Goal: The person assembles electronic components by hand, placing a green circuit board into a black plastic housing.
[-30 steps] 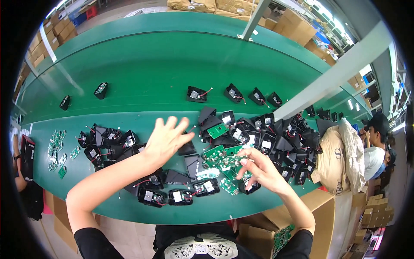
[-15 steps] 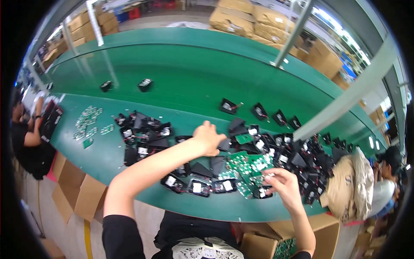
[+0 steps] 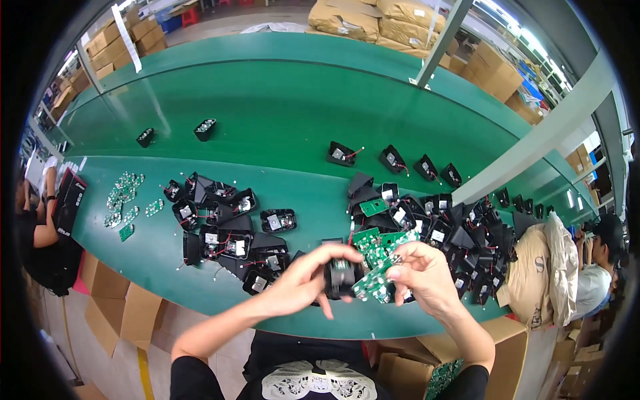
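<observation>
In front of me, my left hand (image 3: 303, 283) grips a black plastic housing (image 3: 339, 277) by its side, fingers and thumb around it. Close against it on the right, my right hand (image 3: 423, 273) pinches a green circuit board (image 3: 371, 285) between thumb and fingers, tilted toward the housing. Whether board and housing touch, I cannot tell. Behind the hands lies a pile of green circuit boards (image 3: 373, 241), partly covered by them. Many black housings with red wires (image 3: 230, 243) are heaped to the left of my hands, and another heap (image 3: 460, 233) lies to the right.
Single housings (image 3: 342, 154) stand on the green conveyor belt (image 3: 267, 113) beyond the table. Small boards (image 3: 123, 193) lie at far left. A metal post (image 3: 533, 140) rises at right. Open cartons (image 3: 110, 300) stand below the edge. Co-workers (image 3: 597, 267) sit at both ends.
My left hand has come back from the middle of the table and now holds a black housing. My right hand has moved left and up with a board. The view has shifted slightly.
</observation>
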Tool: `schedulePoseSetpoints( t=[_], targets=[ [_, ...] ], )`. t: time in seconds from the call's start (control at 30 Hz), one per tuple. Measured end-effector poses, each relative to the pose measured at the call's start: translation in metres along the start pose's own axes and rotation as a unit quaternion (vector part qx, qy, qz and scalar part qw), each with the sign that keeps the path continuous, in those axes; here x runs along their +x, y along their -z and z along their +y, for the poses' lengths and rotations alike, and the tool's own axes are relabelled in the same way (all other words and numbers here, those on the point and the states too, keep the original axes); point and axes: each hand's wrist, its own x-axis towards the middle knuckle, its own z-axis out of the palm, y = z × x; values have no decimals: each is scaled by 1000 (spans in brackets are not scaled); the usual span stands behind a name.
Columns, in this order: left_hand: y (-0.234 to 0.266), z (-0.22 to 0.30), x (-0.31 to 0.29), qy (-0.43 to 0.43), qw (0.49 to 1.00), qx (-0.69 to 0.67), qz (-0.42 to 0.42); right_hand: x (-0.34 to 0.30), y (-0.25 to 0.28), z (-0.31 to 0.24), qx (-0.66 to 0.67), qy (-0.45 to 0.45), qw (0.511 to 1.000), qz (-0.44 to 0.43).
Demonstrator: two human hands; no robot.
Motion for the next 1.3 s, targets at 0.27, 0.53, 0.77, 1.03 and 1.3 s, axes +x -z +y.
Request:
schedulePoseSetpoints(
  t=[0.27,0.53,0.77,1.03,1.3],
  targets=[
    [-19,-28,-25,12,995,-69,77,-4,-21,8,-71,-11,997,-9],
    [-27,-30,-37,-50,934,297,194,-20,-29,14,-196,86,976,-33],
    [-29,-24,-36,-122,901,373,186,-17,-29,16,-223,89,969,-51],
    [-27,-26,-34,-136,897,381,177,-18,-30,13,-218,65,973,-43],
    [-26,-27,-34,-141,904,370,163,-16,-27,18,-246,77,966,-33]
  ],
)
